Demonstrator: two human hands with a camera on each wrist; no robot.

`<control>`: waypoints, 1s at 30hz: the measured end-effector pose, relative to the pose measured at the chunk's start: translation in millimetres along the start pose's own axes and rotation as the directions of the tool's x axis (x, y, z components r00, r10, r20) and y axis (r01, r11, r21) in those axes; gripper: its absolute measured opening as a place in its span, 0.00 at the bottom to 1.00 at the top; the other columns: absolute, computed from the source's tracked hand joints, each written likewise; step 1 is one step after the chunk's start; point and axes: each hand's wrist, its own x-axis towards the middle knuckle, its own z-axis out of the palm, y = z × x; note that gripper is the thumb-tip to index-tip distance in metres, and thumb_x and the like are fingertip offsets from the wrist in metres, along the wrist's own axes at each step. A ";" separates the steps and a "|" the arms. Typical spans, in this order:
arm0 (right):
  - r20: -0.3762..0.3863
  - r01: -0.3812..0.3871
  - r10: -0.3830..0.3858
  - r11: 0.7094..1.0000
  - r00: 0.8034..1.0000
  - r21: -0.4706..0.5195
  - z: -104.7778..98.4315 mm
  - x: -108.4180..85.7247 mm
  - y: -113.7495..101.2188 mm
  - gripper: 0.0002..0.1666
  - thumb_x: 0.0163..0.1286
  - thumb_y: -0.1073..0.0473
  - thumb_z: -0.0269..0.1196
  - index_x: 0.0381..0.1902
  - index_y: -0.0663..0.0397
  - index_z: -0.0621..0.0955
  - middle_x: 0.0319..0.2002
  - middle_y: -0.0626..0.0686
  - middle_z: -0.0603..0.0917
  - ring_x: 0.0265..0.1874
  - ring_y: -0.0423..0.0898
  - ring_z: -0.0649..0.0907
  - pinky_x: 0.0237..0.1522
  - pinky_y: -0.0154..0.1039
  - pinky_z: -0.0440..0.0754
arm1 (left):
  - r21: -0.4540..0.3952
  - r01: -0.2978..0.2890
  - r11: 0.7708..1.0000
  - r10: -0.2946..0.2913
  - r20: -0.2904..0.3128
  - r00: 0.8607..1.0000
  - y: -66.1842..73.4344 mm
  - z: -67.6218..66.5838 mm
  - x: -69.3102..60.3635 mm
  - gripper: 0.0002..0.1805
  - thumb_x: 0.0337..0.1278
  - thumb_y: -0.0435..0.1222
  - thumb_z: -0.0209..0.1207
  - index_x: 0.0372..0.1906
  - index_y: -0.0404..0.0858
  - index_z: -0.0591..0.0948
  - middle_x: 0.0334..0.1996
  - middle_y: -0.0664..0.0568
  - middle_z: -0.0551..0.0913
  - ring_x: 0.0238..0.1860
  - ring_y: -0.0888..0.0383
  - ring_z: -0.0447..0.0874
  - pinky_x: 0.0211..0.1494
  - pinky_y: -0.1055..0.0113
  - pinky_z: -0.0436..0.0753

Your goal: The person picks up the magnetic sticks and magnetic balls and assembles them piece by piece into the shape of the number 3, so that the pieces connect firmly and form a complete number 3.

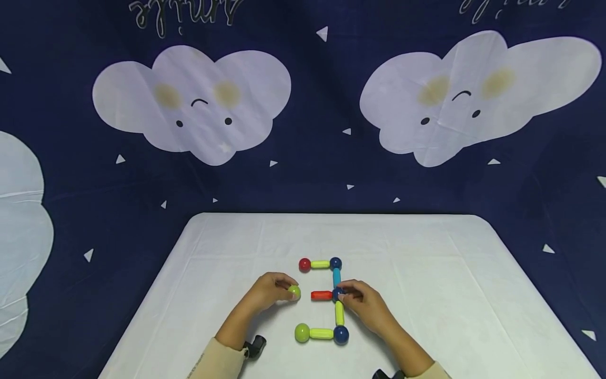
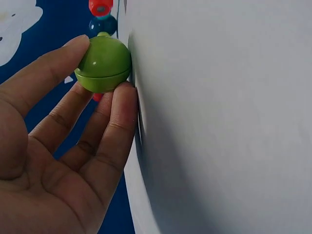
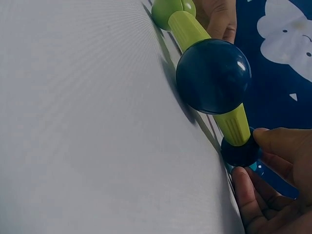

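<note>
My left hand (image 1: 269, 291) pinches a loose green ball (image 2: 103, 63) between thumb and fingers, a short gap left of a red stick's free end (image 1: 321, 296). The other end of that stick joins the middle dark blue ball (image 1: 338, 294), pinched by my right hand (image 1: 368, 306). Above it, a blue stick (image 1: 336, 278) leads to another dark blue ball (image 1: 335, 263), then a yellow-green stick and a red ball (image 1: 305, 265). Below, a yellow-green stick (image 1: 339, 313) reaches the nearest dark blue ball (image 3: 213, 76), from which another runs left to a second green ball (image 1: 302, 332).
The joined sticks and balls lie on a white-covered table (image 1: 450, 295). Behind its far edge hangs a dark blue cloth (image 1: 312, 173) printed with clouds and triangles. Black wrist-worn devices, including the left one (image 1: 255, 347), sit near both sleeves.
</note>
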 end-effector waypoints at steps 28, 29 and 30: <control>0.008 0.009 -0.009 1.000 1.000 0.008 -1.7 1.5 0.6 0.13 0.67 0.54 0.69 0.49 0.38 0.86 0.45 0.47 0.86 0.40 0.40 0.81 0.43 0.31 0.80 | -0.090 -0.013 0.996 0.019 0.074 0.997 5.3 18.4 6.2 0.17 0.50 0.35 0.73 0.47 0.39 0.87 0.39 0.51 0.85 0.41 0.57 0.80 0.45 0.64 0.78; 0.008 0.008 -0.008 1.000 1.000 0.009 -1.8 1.8 0.5 0.13 0.67 0.54 0.69 0.49 0.37 0.86 0.45 0.46 0.86 0.40 0.40 0.82 0.43 0.31 0.80 | -0.093 -0.011 0.996 0.018 0.074 0.997 5.0 18.4 6.5 0.17 0.50 0.35 0.73 0.47 0.40 0.87 0.40 0.51 0.85 0.41 0.57 0.80 0.45 0.64 0.79; 0.007 0.008 -0.008 1.000 1.000 0.010 -1.9 1.9 0.6 0.13 0.67 0.54 0.69 0.49 0.37 0.86 0.45 0.46 0.86 0.40 0.40 0.82 0.43 0.31 0.80 | -0.098 -0.011 0.995 0.019 0.074 0.997 5.0 18.3 6.6 0.17 0.50 0.35 0.73 0.47 0.39 0.87 0.40 0.51 0.85 0.41 0.57 0.80 0.45 0.64 0.79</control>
